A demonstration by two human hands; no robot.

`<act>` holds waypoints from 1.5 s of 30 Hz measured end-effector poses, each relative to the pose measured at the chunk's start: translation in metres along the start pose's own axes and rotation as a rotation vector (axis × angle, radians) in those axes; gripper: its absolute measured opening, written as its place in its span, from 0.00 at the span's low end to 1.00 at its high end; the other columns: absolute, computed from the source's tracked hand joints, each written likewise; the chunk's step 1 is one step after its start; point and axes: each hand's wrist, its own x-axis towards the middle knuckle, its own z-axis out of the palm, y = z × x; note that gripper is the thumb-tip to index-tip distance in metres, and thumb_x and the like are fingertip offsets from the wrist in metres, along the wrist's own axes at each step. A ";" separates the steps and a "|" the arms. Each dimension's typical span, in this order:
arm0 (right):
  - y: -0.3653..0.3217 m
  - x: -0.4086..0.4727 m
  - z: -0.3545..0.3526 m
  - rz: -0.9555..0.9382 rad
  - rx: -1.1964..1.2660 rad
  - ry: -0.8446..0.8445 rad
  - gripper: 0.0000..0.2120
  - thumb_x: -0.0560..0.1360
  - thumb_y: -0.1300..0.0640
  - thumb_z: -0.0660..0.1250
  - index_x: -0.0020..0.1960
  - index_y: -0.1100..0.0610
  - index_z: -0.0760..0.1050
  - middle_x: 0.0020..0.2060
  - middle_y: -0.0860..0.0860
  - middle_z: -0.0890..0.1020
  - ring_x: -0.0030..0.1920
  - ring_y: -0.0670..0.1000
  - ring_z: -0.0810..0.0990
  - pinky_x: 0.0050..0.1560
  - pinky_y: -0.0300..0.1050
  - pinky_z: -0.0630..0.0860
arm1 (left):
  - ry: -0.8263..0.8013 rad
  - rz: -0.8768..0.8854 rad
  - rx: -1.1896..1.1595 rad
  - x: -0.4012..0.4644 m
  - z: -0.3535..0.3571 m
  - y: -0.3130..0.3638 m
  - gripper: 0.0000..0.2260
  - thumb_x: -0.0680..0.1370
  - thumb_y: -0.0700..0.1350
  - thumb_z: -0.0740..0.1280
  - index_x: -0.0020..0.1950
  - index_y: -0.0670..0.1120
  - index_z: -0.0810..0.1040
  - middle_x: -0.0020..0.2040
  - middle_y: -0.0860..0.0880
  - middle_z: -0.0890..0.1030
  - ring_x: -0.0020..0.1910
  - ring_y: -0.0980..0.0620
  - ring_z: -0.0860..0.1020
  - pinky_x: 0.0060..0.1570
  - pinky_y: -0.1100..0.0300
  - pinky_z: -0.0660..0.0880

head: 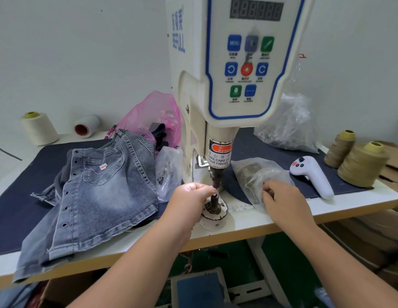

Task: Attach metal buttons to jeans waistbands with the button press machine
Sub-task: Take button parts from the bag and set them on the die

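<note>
The left hand [190,196] has its fingers curled and pinched at the gap between the press [220,134] head's tip and the lower die [214,202]; whether a button sits in that pinch is too small to tell. The right hand [280,196] rests on a clear bag [251,174] of small metal parts, fingers bent into the plastic. The jeans [100,185] lie heaped on the bench [249,221] left of the press, untouched by either hand.

Jeans [98,185] faded grey; mat [260,143] navy; press [238,74] cream w/ blue trim; bag [153,112] pink
</note>
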 end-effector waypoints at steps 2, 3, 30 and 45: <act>0.001 0.000 0.000 0.002 -0.002 -0.003 0.07 0.80 0.56 0.63 0.45 0.49 0.77 0.38 0.45 0.79 0.38 0.42 0.74 0.33 0.36 0.64 | 0.006 -0.005 0.010 0.000 0.000 0.000 0.04 0.77 0.45 0.70 0.44 0.46 0.82 0.25 0.56 0.75 0.35 0.51 0.69 0.36 0.59 0.65; 0.001 0.000 0.000 0.005 0.000 -0.004 0.07 0.80 0.56 0.63 0.45 0.49 0.77 0.38 0.45 0.80 0.38 0.43 0.74 0.33 0.36 0.64 | 0.010 -0.005 0.017 0.000 0.000 0.000 0.05 0.77 0.45 0.70 0.45 0.45 0.82 0.28 0.54 0.75 0.36 0.50 0.69 0.36 0.58 0.65; -0.040 -0.013 -0.031 0.140 0.791 0.073 0.12 0.78 0.60 0.69 0.37 0.49 0.83 0.33 0.48 0.84 0.31 0.42 0.78 0.36 0.38 0.77 | 0.457 0.388 0.418 0.036 -0.055 -0.001 0.08 0.77 0.41 0.67 0.38 0.47 0.78 0.36 0.48 0.80 0.34 0.55 0.73 0.33 0.69 0.67; -0.098 -0.038 -0.020 0.488 1.385 -0.265 0.05 0.76 0.68 0.69 0.45 0.61 0.82 0.39 0.58 0.86 0.37 0.51 0.86 0.39 0.42 0.81 | 0.370 0.327 0.353 0.046 -0.081 -0.029 0.06 0.78 0.45 0.68 0.41 0.48 0.79 0.39 0.42 0.80 0.31 0.56 0.70 0.32 0.61 0.68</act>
